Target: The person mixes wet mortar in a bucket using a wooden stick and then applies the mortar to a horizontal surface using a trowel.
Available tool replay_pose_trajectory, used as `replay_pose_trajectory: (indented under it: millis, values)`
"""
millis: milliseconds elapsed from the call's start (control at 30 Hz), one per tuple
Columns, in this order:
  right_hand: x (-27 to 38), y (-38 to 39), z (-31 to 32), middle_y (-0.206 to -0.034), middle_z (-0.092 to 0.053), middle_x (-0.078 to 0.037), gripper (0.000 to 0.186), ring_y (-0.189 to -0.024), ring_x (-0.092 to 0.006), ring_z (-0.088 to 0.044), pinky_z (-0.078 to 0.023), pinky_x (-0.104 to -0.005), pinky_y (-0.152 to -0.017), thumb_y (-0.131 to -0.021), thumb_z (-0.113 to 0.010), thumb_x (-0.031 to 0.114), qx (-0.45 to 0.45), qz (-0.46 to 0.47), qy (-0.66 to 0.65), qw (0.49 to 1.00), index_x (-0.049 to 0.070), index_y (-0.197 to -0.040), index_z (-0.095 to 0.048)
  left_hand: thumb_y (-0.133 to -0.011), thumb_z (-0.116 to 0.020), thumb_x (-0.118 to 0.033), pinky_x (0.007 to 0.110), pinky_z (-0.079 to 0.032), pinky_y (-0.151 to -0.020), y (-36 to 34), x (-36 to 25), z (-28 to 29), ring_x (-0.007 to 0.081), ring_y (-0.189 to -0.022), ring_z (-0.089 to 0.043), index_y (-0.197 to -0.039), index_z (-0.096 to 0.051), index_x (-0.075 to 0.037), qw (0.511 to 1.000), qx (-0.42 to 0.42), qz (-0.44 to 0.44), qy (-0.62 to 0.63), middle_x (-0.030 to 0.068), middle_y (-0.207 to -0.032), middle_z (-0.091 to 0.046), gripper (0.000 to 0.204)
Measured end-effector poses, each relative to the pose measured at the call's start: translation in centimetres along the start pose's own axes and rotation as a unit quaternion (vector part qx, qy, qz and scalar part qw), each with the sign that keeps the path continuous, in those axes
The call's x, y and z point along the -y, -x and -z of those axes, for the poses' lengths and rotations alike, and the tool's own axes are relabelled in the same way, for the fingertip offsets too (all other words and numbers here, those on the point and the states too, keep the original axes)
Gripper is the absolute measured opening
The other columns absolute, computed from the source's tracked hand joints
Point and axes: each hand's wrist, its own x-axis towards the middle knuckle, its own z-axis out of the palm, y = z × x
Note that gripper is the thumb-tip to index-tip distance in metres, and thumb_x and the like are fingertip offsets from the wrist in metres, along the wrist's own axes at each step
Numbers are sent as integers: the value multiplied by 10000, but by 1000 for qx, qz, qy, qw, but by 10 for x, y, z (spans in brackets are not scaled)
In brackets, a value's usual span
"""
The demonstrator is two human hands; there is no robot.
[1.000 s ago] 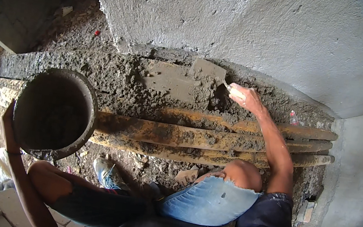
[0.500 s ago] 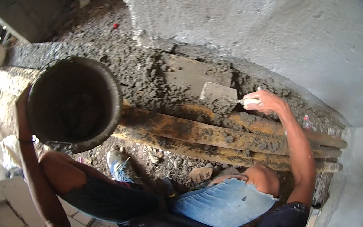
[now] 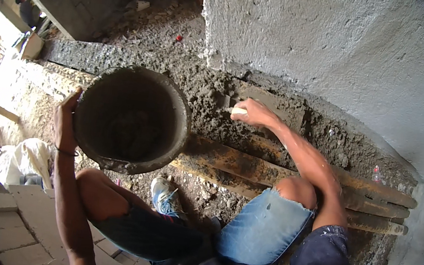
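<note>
My left hand (image 3: 65,117) grips the left side of a dark, mortar-stained bucket (image 3: 185,123), which is tilted so that its mouth faces me. Its inside is dark, with a rough grey mass low down. To the right of the bucket, my right hand (image 3: 254,112) is closed round the pale handle of a trowel (image 3: 238,111). The blade shows only as a narrow sliver at the heap of wet grey mortar (image 3: 204,90); how deep it sits I cannot tell. Behind my right hand lies a flat mortar-smeared board (image 3: 276,102).
Long, dirty yellow-brown poles (image 3: 240,161) run between my feet and the mortar. A rough grey plastered wall (image 3: 314,32) rises beyond. Pale blocks (image 3: 6,228) and a white sack (image 3: 32,160) are at lower left. A person (image 3: 28,11) is far left.
My right hand has brought the trowel left, close to the bucket, and its blade has turned from flat to nearly edge-on. The whole view has shifted; my left hand still holds the bucket.
</note>
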Motion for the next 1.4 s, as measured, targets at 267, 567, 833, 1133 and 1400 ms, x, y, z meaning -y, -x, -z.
replay_pose_trajectory:
  millis: [267, 567, 833, 1133, 1400]
  values:
    - [47, 45, 61, -754, -650, -86, 346, -434, -82, -478, -397, -231, -368, -835, -649, 295, 12, -69, -81, 994, 112, -1127, -620, -879, -544, -280, 225, -371, -499, -7, 18, 14, 36, -553, -466, -892, -674, -22, 998, -8, -57, 23, -23, -682, -591, 289]
    - [167, 50, 89, -594, -569, -28, 351, -381, -87, -408, -383, -235, -312, -867, -599, 310, -269, 309, 264, 873, 124, -1165, -590, -911, -466, -211, 244, -454, -803, -37, 38, 34, 91, -896, -565, -1168, -566, 43, 992, 111, -60, 26, 65, -1029, -632, 375]
    - [67, 118, 127, -762, -682, -43, 347, -526, -117, -574, -459, -276, -476, -791, -682, 272, -51, -39, 55, 996, 164, -1118, -639, -932, -440, -226, 250, -443, -843, -34, 50, 48, 81, -928, -543, -1176, -565, 31, 992, 79, -96, -35, 48, -1046, -618, 375]
    - [-34, 207, 82, -793, -682, -109, 346, -653, -220, -637, -488, -361, -618, -739, -729, 281, 59, -104, 69, 990, 136, -1046, -664, -944, -418, -222, 250, -439, -856, -36, 46, 44, 86, -937, -548, -1167, -563, 36, 990, 126, 5, 61, 56, -1044, -618, 371]
    - [18, 46, -8, -766, -668, -143, 232, -679, -237, -663, -532, -371, -578, -809, -632, 262, 120, 30, 139, 983, 88, -963, -645, -938, -434, -249, 249, -463, -807, -33, 48, 45, 85, -875, -562, -1140, -576, 46, 993, 110, -30, 35, 57, -992, -634, 385]
